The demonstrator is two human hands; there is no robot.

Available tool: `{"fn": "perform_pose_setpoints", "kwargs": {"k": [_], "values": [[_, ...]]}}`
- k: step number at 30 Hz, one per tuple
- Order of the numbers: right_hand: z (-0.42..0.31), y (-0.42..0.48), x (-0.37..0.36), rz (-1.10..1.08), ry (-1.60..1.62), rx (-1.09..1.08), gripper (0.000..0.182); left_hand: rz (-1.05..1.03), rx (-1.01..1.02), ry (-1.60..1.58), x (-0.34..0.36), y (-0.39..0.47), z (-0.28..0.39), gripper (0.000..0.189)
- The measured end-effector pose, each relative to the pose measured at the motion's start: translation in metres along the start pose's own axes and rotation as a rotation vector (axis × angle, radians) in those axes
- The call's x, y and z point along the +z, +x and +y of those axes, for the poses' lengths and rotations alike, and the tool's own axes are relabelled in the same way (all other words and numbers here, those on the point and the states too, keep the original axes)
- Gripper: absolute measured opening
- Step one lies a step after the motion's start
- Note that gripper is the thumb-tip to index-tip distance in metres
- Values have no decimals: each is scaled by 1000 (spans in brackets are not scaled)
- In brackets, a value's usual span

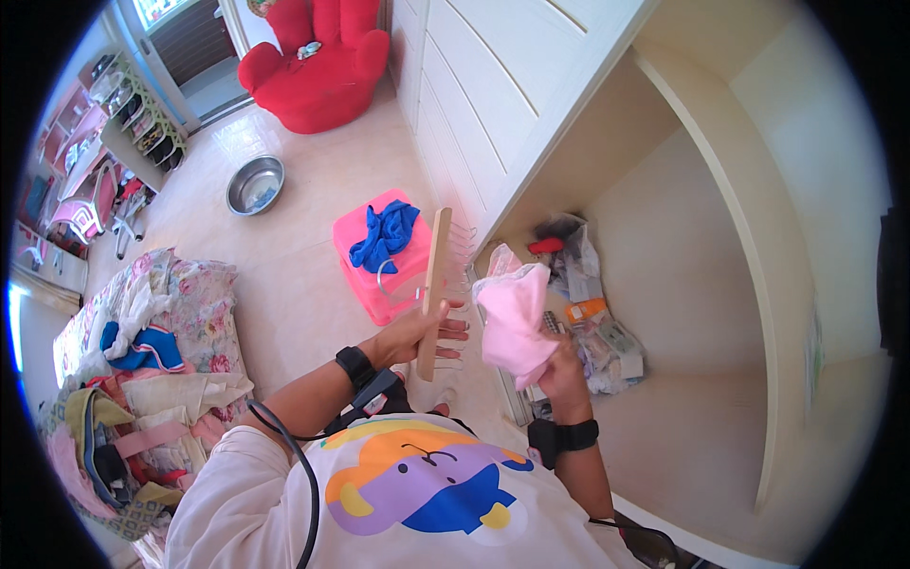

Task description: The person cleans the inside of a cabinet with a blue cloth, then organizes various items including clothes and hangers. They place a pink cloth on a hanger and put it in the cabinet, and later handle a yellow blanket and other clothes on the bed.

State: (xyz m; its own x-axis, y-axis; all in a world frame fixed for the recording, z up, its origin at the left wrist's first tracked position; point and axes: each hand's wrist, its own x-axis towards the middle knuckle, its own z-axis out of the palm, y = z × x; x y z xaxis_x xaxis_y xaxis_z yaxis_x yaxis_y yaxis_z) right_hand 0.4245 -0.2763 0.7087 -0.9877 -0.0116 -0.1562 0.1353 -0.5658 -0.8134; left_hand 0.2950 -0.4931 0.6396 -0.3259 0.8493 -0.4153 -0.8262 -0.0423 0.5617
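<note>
My left hand [419,334] grips a wooden hanger [436,284] near its lower end. A row of thin metal hooks lines the hanger's right side, and a larger hanging hook curves out on its left. To the right, my right hand [565,373] holds up a pink cloth item [519,313] with a pale lacy edge, perhaps underwear. The cloth is bunched, and the fingers gripping it are partly hidden. A small gap separates it from the hanger's hooks. Behind the hanger stands a pink plastic stool [347,235] bearing a crumpled blue cloth [386,235].
An open wardrobe [682,284] fills the right, with plastic bags [604,341] on its floor. On the left, a flowered bed [206,299] carries heaped clothes [142,419]. Beyond are a metal basin [242,178], a red armchair [320,85] and a shoe rack [146,117].
</note>
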Motion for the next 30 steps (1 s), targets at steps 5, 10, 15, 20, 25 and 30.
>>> {"fn": "perform_pose_setpoints", "kwargs": {"k": [5, 10, 15, 20, 25, 30], "values": [[12, 19, 38, -253, -721, -9, 32, -50, 70, -146, 5, 11, 2, 43], [31, 24, 44, -396, -1169, -196, 30, 95, 146, -80, 12, 3, 17, 34], [23, 23, 24, -315, -1104, -181, 33, 261, 311, 80, 15, -7, 31, 39], [23, 52, 0, 256, -388, 59, 53, 245, 300, 250, 19, -11, 44, 44], [50, 90, -21, -10, 81, 220, 28, 178, 250, 541, 13, -3, 48, 41], [53, 94, -20, 10, 50, 333, 20, 337, 129, 826, -27, -20, 43, 20]]}}
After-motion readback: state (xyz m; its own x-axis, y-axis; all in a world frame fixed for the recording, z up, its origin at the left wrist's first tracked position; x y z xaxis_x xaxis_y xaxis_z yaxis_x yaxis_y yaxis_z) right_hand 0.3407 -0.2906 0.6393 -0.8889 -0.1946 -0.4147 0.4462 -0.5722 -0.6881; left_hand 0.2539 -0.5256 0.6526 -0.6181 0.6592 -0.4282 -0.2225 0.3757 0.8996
